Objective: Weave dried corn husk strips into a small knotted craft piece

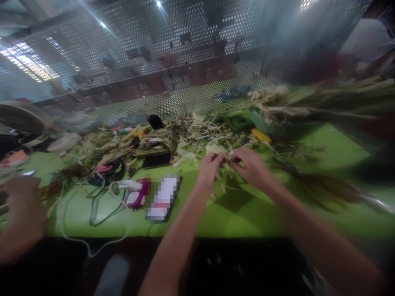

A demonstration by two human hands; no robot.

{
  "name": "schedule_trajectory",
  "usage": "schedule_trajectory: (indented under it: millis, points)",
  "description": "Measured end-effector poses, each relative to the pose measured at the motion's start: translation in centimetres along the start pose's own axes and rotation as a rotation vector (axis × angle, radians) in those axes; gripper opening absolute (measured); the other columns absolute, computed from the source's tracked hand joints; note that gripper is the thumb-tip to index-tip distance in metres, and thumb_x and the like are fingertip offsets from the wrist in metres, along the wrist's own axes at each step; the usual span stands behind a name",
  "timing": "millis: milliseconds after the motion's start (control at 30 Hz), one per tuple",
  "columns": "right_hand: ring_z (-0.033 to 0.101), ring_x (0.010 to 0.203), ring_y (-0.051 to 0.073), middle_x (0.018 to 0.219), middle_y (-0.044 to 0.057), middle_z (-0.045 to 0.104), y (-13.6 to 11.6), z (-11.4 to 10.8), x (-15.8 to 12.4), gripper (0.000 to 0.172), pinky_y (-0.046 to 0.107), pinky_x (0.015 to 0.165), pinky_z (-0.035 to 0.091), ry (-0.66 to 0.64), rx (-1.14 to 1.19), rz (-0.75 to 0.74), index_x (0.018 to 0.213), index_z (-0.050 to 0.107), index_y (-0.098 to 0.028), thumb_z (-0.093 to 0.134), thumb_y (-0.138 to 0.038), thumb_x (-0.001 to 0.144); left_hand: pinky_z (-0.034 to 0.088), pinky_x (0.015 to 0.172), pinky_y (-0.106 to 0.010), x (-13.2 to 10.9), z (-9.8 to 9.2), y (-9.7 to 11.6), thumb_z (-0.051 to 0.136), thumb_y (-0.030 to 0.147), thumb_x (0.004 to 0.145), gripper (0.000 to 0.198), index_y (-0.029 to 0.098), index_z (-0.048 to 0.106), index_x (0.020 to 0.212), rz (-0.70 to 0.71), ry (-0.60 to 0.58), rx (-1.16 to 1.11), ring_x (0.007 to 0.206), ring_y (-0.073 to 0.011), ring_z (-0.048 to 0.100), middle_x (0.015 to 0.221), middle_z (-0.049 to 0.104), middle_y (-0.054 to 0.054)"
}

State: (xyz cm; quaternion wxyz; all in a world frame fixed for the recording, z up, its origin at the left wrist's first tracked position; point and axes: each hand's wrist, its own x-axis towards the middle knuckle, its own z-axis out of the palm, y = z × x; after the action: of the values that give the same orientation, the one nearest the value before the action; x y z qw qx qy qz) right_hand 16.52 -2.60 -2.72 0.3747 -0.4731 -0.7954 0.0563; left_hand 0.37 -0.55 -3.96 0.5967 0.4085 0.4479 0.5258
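Both of my hands are close together over the green table (247,213), right of the middle of the view. The fingers of my left hand (211,166) are pinched on a pale plant strip (216,149). Just to its right, my right hand (248,164) is closed, its fingertips at the same pale bundle; what exactly lies between them is too small to make out. Thin strands hang below my fingers. A heap of pale, dry strips (197,129) lies behind my hands.
A blurred phone (163,197), a magenta device (138,193) with a white cable, and a dark phone (156,160) lie to the left. Another person's arm (23,218) is at the far left. Perforated metal panel (173,53) stands behind; long stalks (324,98) lie right.
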Motion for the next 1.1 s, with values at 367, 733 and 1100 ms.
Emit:
schedule_trajectory:
  millis: [367, 733, 1100]
  points:
    - [0.056, 0.070, 0.018, 0.087, 0.005, 0.063, -0.2, -0.8, 0.1, 0.009, 0.031, 0.063, 0.044, 0.001, 0.289, 0.155, 0.087, 0.060, -0.020, 0.064, -0.028, 0.086, 0.040, 0.052, -0.018, 0.0, -0.9, 1.1, 0.080, 0.042, 0.069, 0.035, 0.014, 0.071, 0.088, 0.034, -0.157, -0.039, 0.054, -0.0054, 0.049, 0.065, 0.060, 0.001]
    - [0.058, 0.066, 0.016, 0.073, 0.002, 0.067, 0.1, -1.0, 0.5, 0.016, 0.028, 0.061, 0.046, -0.022, 0.552, 0.379, 0.084, 0.068, -0.018, 0.064, -0.034, 0.082, 0.050, 0.072, -0.028, -0.4, -0.2, 1.1, 0.080, 0.035, 0.071, 0.039, 0.016, 0.065, 0.101, 0.116, -0.319, 0.079, 0.079, -0.0157, 0.061, 0.091, 0.067, -0.006]
    - [0.058, 0.070, 0.017, 0.078, 0.002, 0.066, 0.9, -0.6, 0.1, 0.005, 0.028, 0.063, 0.042, 0.001, 0.295, 0.261, 0.081, 0.069, -0.020, 0.065, -0.022, 0.080, 0.045, 0.059, -0.025, 0.3, -1.1, 0.9, 0.075, 0.042, 0.074, 0.030, 0.014, 0.069, 0.080, 0.130, -0.285, 0.386, 0.059, -0.0132, 0.057, 0.069, 0.066, -0.004]
